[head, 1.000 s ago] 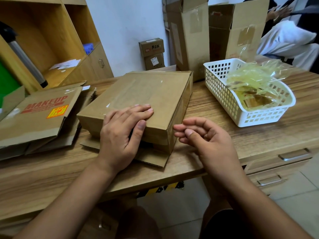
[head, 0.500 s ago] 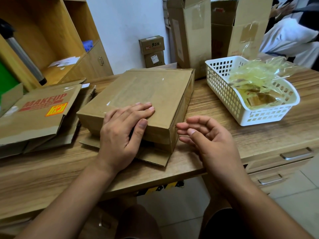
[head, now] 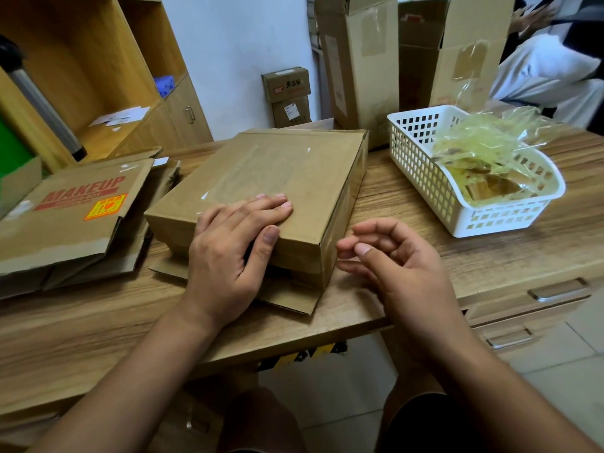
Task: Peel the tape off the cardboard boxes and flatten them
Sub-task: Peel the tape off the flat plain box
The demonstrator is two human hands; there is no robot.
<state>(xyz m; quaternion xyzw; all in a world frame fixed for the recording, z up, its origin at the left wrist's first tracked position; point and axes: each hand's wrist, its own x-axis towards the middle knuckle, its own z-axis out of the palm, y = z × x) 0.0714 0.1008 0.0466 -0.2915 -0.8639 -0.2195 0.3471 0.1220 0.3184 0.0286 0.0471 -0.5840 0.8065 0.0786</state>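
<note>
A shallow brown cardboard box [head: 281, 171] lies on the wooden table [head: 425, 256], with a wide strip of clear tape [head: 258, 171] across its top. My left hand [head: 228, 253] rests on the box's near edge, fingers flat on top and thumb down the front face. Just right of the box's near corner, my right hand [head: 398, 266] hovers with fingers loosely curled and holds nothing. An opened flap lies flat on the table under the box.
Flattened boxes [head: 65, 220], one printed MAKEUP, are stacked at the left. A white plastic basket [head: 425, 178] of peeled tape sits at the right. Tall cardboard boxes [head: 359, 60] stand behind the table. A wooden shelf is at the far left, a seated person at the far right.
Both hands have stayed almost still. My right hand's fingers have curled in slightly more beside the box corner.
</note>
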